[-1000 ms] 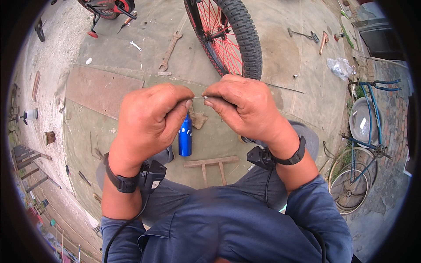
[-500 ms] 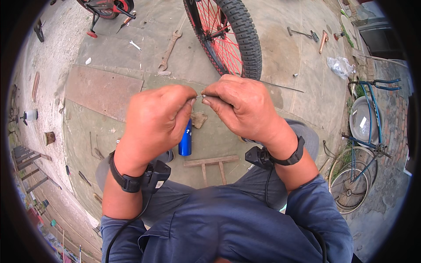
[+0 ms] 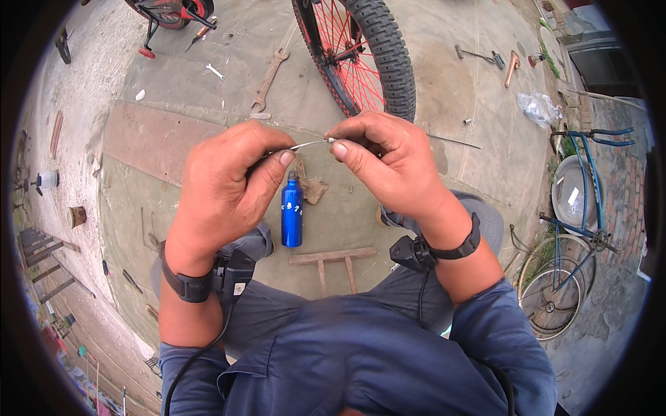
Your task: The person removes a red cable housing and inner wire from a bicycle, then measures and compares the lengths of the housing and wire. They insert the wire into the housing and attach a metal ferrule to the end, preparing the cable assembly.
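Observation:
A thin silvery wire point(image 3: 310, 144) is stretched between my two hands in front of me, bowing slightly upward. My left hand point(image 3: 225, 177) pinches it between thumb and forefinger. At its other end, my right hand point(image 3: 388, 156) pinches a small metal piece point(image 3: 331, 141); the fingers hide most of it. Below the hands a blue metal bottle point(image 3: 292, 218) stands or lies on the ground mat, beside a brown stone point(image 3: 314, 191). Just beyond my right hand is a bicycle wheel point(image 3: 388, 62) with a knobbly black tyre and red spokes.
A large open-ended wrench point(image 3: 269, 82) and a small one point(image 3: 214, 71) lie far left of the wheel. A rusty sheet point(image 3: 156, 142) is on the left. A wooden T-shaped piece point(image 3: 333, 256) lies between my legs. Blue bicycle frame point(image 3: 588, 187) and plastic bag point(image 3: 540, 107) are at right.
My hands have moved apart, the left one leftward and slightly down, so more wire shows between them. The blue bottle's upper part is now uncovered.

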### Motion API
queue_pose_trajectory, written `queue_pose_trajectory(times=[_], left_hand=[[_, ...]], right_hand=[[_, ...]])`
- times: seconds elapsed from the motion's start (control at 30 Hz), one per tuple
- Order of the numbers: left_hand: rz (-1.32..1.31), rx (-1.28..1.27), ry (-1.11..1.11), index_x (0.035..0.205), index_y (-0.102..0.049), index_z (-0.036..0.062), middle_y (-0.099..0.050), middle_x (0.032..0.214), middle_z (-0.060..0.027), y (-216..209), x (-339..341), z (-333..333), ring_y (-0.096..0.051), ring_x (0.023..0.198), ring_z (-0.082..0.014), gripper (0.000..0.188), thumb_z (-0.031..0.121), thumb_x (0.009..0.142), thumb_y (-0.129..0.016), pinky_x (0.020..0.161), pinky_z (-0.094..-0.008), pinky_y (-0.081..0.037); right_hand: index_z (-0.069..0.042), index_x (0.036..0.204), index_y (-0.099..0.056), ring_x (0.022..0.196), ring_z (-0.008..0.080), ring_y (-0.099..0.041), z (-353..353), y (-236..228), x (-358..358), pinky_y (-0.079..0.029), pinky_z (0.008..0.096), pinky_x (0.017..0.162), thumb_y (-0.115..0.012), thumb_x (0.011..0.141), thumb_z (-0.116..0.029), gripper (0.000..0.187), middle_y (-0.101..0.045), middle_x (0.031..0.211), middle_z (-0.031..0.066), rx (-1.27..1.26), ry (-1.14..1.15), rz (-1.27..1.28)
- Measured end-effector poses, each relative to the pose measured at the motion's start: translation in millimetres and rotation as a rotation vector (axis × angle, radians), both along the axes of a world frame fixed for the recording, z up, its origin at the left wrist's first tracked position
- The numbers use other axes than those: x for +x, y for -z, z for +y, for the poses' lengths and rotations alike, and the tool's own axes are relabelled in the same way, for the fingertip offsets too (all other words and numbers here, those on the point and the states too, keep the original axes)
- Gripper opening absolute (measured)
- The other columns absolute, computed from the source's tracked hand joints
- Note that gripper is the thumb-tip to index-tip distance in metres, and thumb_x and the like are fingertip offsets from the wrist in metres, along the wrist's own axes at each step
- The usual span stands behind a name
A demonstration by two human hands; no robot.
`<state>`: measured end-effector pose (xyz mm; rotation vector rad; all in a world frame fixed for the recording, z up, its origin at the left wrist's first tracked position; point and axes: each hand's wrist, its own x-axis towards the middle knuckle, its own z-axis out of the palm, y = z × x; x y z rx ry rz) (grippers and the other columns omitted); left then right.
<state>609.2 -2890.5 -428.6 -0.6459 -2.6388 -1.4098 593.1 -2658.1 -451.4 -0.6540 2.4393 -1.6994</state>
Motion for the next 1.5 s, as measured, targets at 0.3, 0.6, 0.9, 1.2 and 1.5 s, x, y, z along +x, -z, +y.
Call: queue_pose_trajectory(times=[0.3,0.6,0.9,1.2,1.5], left_hand=[[0.022,-0.043,0.007,0.088,-0.067,0.0035,-0.062,0.076,-0.0111,-5.0,-1.1,-1.1,-0.060,0.066,-0.0283,0.008,0.000,0.082,-0.070,0.059,-0.0352,-0.046],[0.022,-0.025,0.001,0.085,-0.065,0.0024,-0.061,0.073,-0.0131,0.2,0.5,2.5,-0.062,0.065,-0.0322,0.006,0.000,0.081,-0.068,0.057,-0.0379,-0.047],[0.032,-0.012,0.025,0.085,-0.064,0.0028,-0.062,0.073,-0.0134,5.7,0.9,7.5,-0.063,0.066,-0.0330,0.006,0.000,0.081,-0.068,0.057,-0.0386,-0.048],[0.064,-0.050,0.017,0.085,-0.065,0.0035,-0.062,0.073,-0.0127,8.5,-0.2,13.8,-0.062,0.065,-0.0323,0.007,0.000,0.081,-0.068,0.056,-0.0381,-0.047],[-0.005,-0.029,0.062,0.088,-0.065,0.0015,-0.057,0.072,-0.0102,6.5,-0.4,1.6,-0.056,0.061,-0.0229,0.008,-0.003,0.082,-0.067,0.056,-0.0330,-0.042]], right_hand=[[0.001,0.104,-0.066,0.078,0.0053,-0.057,-4.6,7.6,7.4,-0.048,0.0221,0.068,-0.069,0.095,-0.011,0.015,-0.066,0.087,0.0006,-0.245,-0.069,-0.486],[0.000,0.102,-0.066,0.077,0.0031,-0.054,-9.6,11.7,13.1,-0.045,0.0203,0.067,-0.069,0.094,-0.006,0.010,-0.063,0.086,-0.0017,-0.233,-0.078,-0.414],[0.002,0.100,-0.066,0.075,0.0032,-0.053,-10.3,14.0,15.4,-0.044,0.0207,0.065,-0.068,0.094,-0.006,0.009,-0.062,0.086,-0.0006,-0.235,-0.072,-0.361],[0.000,0.095,-0.068,0.068,0.0043,-0.054,-13.0,16.1,13.7,-0.045,0.0228,0.058,-0.072,0.091,-0.011,0.012,-0.062,0.081,0.0008,-0.266,0.012,-0.314],[0.000,0.096,-0.069,0.071,0.0063,-0.056,-8.3,17.9,15.4,-0.046,0.0241,0.060,-0.073,0.090,-0.011,0.013,-0.062,0.082,0.0025,-0.220,-0.020,-0.330]])
